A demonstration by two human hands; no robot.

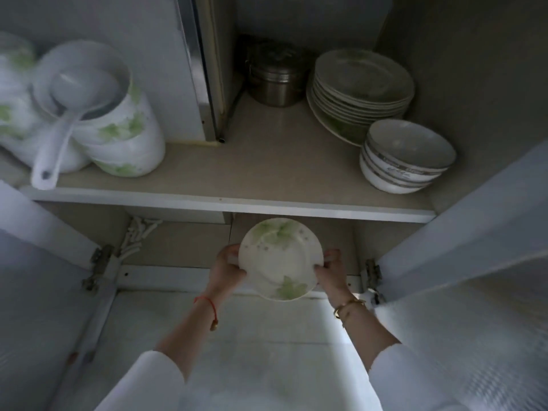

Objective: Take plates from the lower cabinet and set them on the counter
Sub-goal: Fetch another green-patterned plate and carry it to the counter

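A white plate with green leaf prints (280, 259) is held at the opening of the lower cabinet compartment, just under the shelf edge. My left hand (228, 269) grips its left rim and my right hand (330, 271) grips its right rim. The plate tilts slightly toward me. A stack of several plates (363, 90) sits on the shelf above at the back right.
On the shelf (225, 203) stand stacked bowls (406, 157) at the right, a steel pot (274, 77) at the back, and white green-printed bowls with a ladle (59, 134) at the left. Both cabinet doors (474, 221) stand open to either side.
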